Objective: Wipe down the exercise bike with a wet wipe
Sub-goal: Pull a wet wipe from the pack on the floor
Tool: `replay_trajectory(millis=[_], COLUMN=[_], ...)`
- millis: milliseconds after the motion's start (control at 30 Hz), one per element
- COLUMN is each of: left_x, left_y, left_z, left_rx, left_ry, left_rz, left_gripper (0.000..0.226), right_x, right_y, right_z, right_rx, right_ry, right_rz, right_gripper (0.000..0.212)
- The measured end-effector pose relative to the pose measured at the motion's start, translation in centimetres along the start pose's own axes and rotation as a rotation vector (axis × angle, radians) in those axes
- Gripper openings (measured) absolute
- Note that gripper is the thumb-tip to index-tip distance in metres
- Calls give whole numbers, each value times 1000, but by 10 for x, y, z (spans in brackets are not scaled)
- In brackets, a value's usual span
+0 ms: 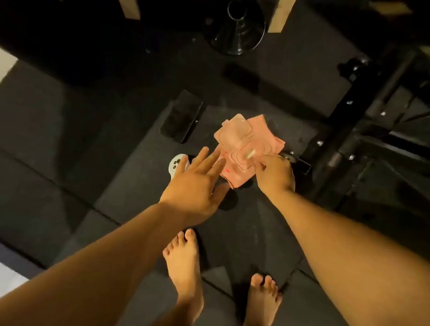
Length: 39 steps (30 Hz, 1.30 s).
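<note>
Head view is looking straight down: two bare feet are standing on the dark rubber floor mat. Beyond them the left hand is reaching forward with its fingers straight and spread, its fingertips just at the near-left edge of the pink wet-wipe pack. The right hand is curling its fingers and pinching the pack at its near-right corner, where something pale is blurring past recognition. A small white device is lying partly under the left hand, at eight o'clock from the pack. A dark phone is lying flat at ten o'clock. The black exercise bike frame is running past at two o'clock, and a black round base is sitting farthest off at twelve.
</note>
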<state>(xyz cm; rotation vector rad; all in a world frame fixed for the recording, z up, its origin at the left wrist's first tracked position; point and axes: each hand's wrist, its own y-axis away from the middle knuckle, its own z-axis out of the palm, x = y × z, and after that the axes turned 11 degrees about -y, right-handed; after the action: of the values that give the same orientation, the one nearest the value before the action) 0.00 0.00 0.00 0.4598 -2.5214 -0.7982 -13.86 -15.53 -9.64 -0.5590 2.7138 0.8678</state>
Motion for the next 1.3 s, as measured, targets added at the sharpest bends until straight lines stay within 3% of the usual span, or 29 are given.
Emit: replay_trajectory(millis=[433, 733, 933, 1067, 1300], left_x=[5, 16, 19, 19, 26], left_y=[-87, -99, -101, -104, -106], left_z=[40, 46, 55, 62, 68], left_rx=[-205, -239, -283, -291, -311], left_ry=[-225, -235, -260, -225, -151], left_rz=[45, 23, 10, -18, -4], left_gripper=[61, 62, 64, 65, 65], right_x=[-18, -12, -11, -10, 4], right_y=[-48, -53, -49, -49, -29], right_z=[49, 41, 40, 38, 25], right_rx=[89, -46, -44, 7, 99], right_ry=[47, 179, 218, 82, -477], right_rz=[151, 12, -33, -12, 108], right_gripper=[23, 28, 31, 24, 20])
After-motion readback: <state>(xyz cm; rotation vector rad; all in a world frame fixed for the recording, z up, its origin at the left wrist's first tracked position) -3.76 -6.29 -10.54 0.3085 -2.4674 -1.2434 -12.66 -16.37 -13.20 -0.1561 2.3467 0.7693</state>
